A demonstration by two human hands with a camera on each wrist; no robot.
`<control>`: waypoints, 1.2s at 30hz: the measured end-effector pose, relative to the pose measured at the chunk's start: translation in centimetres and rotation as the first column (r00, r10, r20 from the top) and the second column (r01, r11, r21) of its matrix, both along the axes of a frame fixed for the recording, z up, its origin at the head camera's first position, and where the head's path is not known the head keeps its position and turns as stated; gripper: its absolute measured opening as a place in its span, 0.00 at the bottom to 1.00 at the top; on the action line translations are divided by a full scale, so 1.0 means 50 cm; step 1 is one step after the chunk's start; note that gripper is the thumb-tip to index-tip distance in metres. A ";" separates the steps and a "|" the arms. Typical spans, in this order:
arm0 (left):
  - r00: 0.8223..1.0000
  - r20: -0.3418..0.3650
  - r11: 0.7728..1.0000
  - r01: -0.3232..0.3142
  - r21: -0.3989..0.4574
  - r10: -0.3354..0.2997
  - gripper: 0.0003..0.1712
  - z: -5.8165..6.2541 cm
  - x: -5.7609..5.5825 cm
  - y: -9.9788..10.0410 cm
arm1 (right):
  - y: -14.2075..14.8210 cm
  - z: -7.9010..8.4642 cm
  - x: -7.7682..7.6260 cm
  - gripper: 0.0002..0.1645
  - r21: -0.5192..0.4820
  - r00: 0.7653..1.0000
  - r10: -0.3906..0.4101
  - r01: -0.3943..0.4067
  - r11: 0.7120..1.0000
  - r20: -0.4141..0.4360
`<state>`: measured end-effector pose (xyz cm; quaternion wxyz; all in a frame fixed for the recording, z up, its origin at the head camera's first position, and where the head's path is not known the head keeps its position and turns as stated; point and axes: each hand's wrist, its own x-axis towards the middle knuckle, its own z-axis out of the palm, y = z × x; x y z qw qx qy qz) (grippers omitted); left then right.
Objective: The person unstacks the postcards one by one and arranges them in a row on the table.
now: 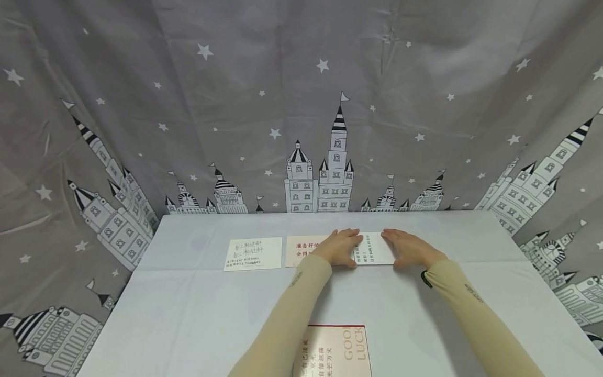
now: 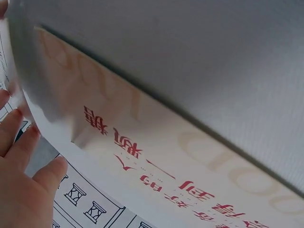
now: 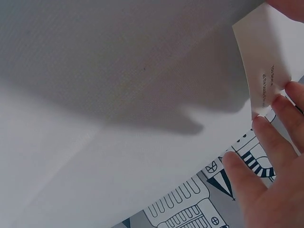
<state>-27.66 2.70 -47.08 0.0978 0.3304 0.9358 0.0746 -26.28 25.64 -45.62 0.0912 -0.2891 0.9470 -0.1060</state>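
A white card [image 1: 382,250] printed with dark green characters lies between my hands at the far part of the table. My left hand [image 1: 338,248] holds its left end, thumb at the near edge and fingers at the far edge. At its right end, my right hand [image 1: 414,250] grips it the same way; the right wrist view shows fingertips [image 3: 260,122] along the card's edge. Just left is a cream card [image 1: 298,252] with red characters, partly hidden behind the left hand. Its faint large lettering shows in the left wrist view.
Further left lies a white card [image 1: 254,254] with handwriting. A cream "GOOD LUCK" card [image 1: 335,353] sits near the front, partly covered by the left sleeve [image 1: 288,324]. Behind the white-covered table [image 1: 198,303] hangs a grey curtain [image 1: 264,68] with castles and stars.
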 end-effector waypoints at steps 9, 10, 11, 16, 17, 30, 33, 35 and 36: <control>1.000 0.007 0.999 -0.010 -0.037 0.010 0.44 0.007 0.005 0.005 | 0.002 -0.008 -0.005 0.52 -0.003 1.000 -0.015 0.015 1.000 0.025; 1.000 0.009 0.999 -0.009 -0.040 0.010 0.44 0.008 0.006 0.005 | 0.002 -0.009 -0.006 0.52 -0.002 0.999 -0.020 0.020 1.000 0.032; 1.000 0.013 0.999 -0.009 -0.042 0.009 0.43 0.010 0.007 0.005 | 0.002 -0.010 -0.007 0.52 -0.002 0.999 -0.023 0.023 1.000 0.039; 0.999 0.030 0.999 -0.009 -0.038 0.010 0.42 0.010 0.012 0.004 | 0.004 -0.014 -0.006 0.52 -0.006 0.997 -0.034 0.035 0.999 0.066; 0.999 0.034 0.999 -0.010 -0.037 0.011 0.41 0.009 0.012 0.003 | 0.005 -0.015 -0.005 0.53 -0.009 0.997 -0.032 0.033 0.999 0.066; 0.999 0.049 1.000 0.012 0.023 -0.013 0.39 -0.002 0.019 -0.015 | 0.012 -0.016 0.007 0.46 -0.040 0.997 -0.038 0.041 0.998 0.062; 0.999 0.050 0.999 0.009 0.042 -0.011 0.39 -0.001 0.023 -0.019 | 0.017 -0.016 0.010 0.46 -0.057 0.999 -0.026 0.028 0.998 0.042; 0.999 0.052 0.999 0.010 0.053 -0.013 0.38 -0.001 0.025 -0.021 | 0.020 -0.019 0.011 0.46 -0.065 0.999 -0.019 0.021 0.998 0.032; 0.998 0.056 0.998 0.010 0.058 -0.014 0.38 -0.001 0.026 -0.022 | 0.022 -0.020 0.012 0.45 -0.068 0.999 -0.016 0.018 0.997 0.029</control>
